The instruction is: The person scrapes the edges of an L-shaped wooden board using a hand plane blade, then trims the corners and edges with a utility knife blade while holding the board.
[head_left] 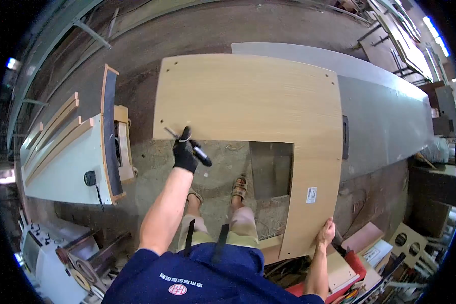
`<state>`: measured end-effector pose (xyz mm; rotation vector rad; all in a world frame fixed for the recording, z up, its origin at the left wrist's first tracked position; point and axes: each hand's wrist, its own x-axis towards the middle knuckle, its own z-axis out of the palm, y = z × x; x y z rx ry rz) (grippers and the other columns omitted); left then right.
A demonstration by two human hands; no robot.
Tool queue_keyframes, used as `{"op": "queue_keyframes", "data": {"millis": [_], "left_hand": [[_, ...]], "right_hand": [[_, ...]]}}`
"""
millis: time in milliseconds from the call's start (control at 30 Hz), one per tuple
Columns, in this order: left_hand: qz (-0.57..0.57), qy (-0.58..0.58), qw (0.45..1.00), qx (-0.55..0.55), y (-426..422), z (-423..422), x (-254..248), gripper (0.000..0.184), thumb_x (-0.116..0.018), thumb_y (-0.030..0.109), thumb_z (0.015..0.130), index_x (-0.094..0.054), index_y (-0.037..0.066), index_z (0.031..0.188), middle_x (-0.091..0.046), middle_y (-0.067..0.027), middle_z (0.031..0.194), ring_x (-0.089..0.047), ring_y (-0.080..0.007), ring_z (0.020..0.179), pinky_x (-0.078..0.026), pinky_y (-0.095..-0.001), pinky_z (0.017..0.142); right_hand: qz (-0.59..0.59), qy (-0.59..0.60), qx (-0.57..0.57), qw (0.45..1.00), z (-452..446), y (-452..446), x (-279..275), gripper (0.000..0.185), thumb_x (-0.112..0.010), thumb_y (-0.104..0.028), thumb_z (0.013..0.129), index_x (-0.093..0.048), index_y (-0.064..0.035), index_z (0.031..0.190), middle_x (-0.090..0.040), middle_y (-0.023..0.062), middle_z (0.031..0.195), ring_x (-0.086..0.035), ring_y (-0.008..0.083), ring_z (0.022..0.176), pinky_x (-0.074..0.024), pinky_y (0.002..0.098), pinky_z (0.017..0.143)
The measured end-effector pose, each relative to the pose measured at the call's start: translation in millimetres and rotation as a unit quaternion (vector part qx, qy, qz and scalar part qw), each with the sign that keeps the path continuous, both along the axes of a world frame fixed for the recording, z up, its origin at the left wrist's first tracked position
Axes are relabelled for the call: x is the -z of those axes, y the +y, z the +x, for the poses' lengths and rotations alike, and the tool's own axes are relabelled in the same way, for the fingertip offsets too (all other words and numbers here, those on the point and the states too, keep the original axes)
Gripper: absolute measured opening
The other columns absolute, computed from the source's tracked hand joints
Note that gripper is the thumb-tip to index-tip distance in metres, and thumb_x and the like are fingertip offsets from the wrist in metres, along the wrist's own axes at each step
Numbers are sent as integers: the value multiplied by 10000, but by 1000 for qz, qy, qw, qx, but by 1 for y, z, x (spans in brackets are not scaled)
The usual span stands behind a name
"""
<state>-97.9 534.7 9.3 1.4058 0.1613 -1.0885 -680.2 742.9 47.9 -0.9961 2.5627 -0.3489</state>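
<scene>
Main risk: L-shaped board (248, 99) might tip or slide if R hand (327, 232) slips, as it's prob. the only hand steadying it. Tip of screwdriver-like tool (202, 156), v. near board's edge, could scratch the face if L hand (185, 152) swings. Gloved L fingers: closed round tool. R fingers: gripping board's edge, far side hidden. Board's just ahead of L fingers, running back to R fingers.

Label (311, 195) on panel (248, 99), right of centre: print unreadably small. Left foot (195, 196) part-hidden by forearm (164, 202). Shirt (213, 278) cut at bottom.
</scene>
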Motion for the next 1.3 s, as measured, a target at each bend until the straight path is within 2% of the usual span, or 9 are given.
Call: {"op": "queue_keyframes", "data": {"millis": [400, 500, 567, 733, 867, 1000, 1067, 1200, 1300], "left_hand": [[35, -213, 956, 197, 30, 14, -13, 293, -726, 409, 936, -628, 135, 959, -629, -26, 783, -556, -118, 582, -458, -285, 504], [7, -37, 988, 153, 76, -17, 3, 289, -652, 428, 987, -620, 141, 986, -603, -20, 807, -560, -116, 637, -455, -290, 558], [-15, -42, 979, 197, 102, -46, 14, 286, -571, 387, 1044, -617, 115, 967, -587, -10, 825, -557, -116, 704, -457, -294, 624], [-18, -268, 918, 293, 101, -78, -34, 179, -601, 254, 1040, -634, 78, 1039, -641, -18, 845, -591, -121, 719, -486, -292, 644], [8, -431, 863, 263, 93, -78, -78, 209, -683, 228, 979, -606, 36, 1010, -679, -171, 860, -677, -305, 781, -517, -388, 696], [-7, -479, 849, 224, 114, -55, -74, 229, -721, 215, 952, -613, 41, 1054, -687, -165, 886, -685, -328, 780, -528, -391, 700], [66, -305, 922, 229, 156, -22, -41, 242, -705, 226, 970, -608, 39, 1088, -710, -134, 1034, -688, -223, 943, -523, -362, 795], [166, -168, 971, 31, 238, 46, 11, 162, -543, 308, 1065, -588, 153, 1080, -520, 29, 762, -502, -98, 620, -460, -282, 588], [132, -365, 914, 121, 243, 72, 2, 196, -530, 249, 1074, -612, 76, 1116, -588, -7, 832, -586, -112, 712, -504, -291, 664]], "right_hand": [[5, -88, -95, 992, 9, 15, 1, 715, -401, -646, 1034, -607, 37, 987, -624, 189, 808, -601, 336, 796, -466, 452, 742], [-96, 153, -306, 935, 3, -16, -2, 692, -514, -572, 1017, -532, 75, 1262, -534, 288, 1281, -497, 450, 1223, -388, 533, 1040], [-125, 114, -346, 923, 44, -81, -37, 615, -578, -452, 1018, -495, 50, 1363, -416, 268, 1459, -373, 428, 1386, -299, 547, 1149], [-150, -245, -436, 853, 199, -187, -77, 444, -778, -87, 860, -611, -18, 1264, -649, 157, 1202, -639, 287, 1081, -520, 379, 943], [-31, -450, -415, 790, 339, -175, -89, 602, -849, -179, 821, -570, -16, 1329, -683, 152, 1137, -668, 207, 953, -558, 336, 835], [36, -578, -273, 768, 393, -151, -55, 279, -739, -157, 947, -626, 0, 1148, -695, 39, 910, -615, 108, 786, -515, 247, 736], [-71, -570, -211, 791, 394, -160, -39, 94, -674, -120, 997, -649, -32, 1021, -624, -20, 817, -544, 33, 740, -452, 189, 665], [1, -480, -380, 791, 414, -136, 15, 354, -712, -133, 943, -610, 32, 1240, -705, 164, 1099, -692, 241, 960, -558, 312, 806], [128, -257, -712, 641, 413, -130, -26, 684, -771, -231, 864, -478, 31, 1425, -504, 328, 1426, -594, 447, 1233, -518, 496, 1005]]}}
